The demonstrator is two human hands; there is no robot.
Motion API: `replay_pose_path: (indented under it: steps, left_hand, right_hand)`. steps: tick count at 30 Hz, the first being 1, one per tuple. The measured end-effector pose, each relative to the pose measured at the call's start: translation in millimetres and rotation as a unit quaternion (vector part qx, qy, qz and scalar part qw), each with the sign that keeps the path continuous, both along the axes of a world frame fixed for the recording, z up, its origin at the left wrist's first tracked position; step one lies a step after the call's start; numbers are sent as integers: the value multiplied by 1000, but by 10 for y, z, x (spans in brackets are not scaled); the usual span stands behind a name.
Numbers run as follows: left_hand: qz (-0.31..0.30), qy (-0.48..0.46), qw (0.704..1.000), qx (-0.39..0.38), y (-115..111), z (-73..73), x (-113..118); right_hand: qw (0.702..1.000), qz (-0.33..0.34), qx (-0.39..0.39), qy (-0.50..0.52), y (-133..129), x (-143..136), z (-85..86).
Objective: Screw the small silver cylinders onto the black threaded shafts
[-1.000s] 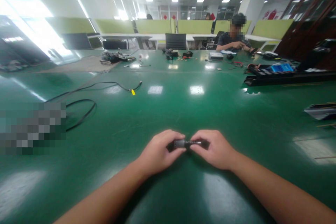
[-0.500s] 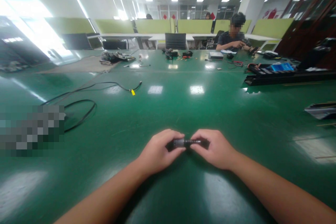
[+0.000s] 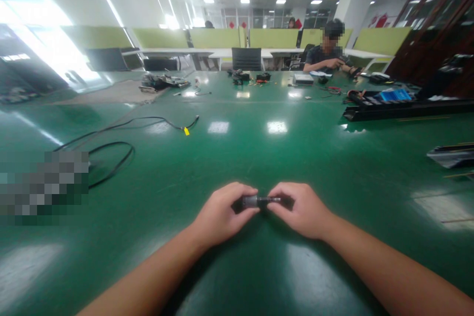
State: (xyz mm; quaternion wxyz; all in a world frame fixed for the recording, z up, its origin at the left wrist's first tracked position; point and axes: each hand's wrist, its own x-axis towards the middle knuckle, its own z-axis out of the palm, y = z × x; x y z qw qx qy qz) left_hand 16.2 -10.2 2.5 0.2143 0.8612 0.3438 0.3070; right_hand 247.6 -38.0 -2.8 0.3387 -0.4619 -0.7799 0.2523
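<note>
A small dark cylindrical part (image 3: 251,201) lies sideways between my hands, low in the middle of the head view. Its thicker grey body is on the left, and a thin shaft runs from it to the right. My left hand (image 3: 221,213) is closed, with thumb and fingers on either side of the thick body. The thin end sits between the thumb and fingers of my right hand (image 3: 302,211), also closed. Beneath both hands is the green tabletop (image 3: 237,160). The exact kind of the part is too small to tell.
On the left, a black cable (image 3: 155,118) with a yellow tag (image 3: 186,131) runs near a blurred-out object (image 3: 44,182). Dark rails (image 3: 400,110) lie at right. Across the table sits a person (image 3: 326,57), near a grey box (image 3: 303,79) and scattered parts (image 3: 239,76).
Both hands keep their grip on the part in almost the same pose. The whole view has shifted very slightly.
</note>
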Motion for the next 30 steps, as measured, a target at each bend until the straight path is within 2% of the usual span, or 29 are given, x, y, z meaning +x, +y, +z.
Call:
replay_pose_path:
  steps: [30]
  left_hand:
    - [10, 6, 1000, 10, 15, 20, -12]
  right_hand:
    - [1000, -17, 9, -6, 6, 6, 2]
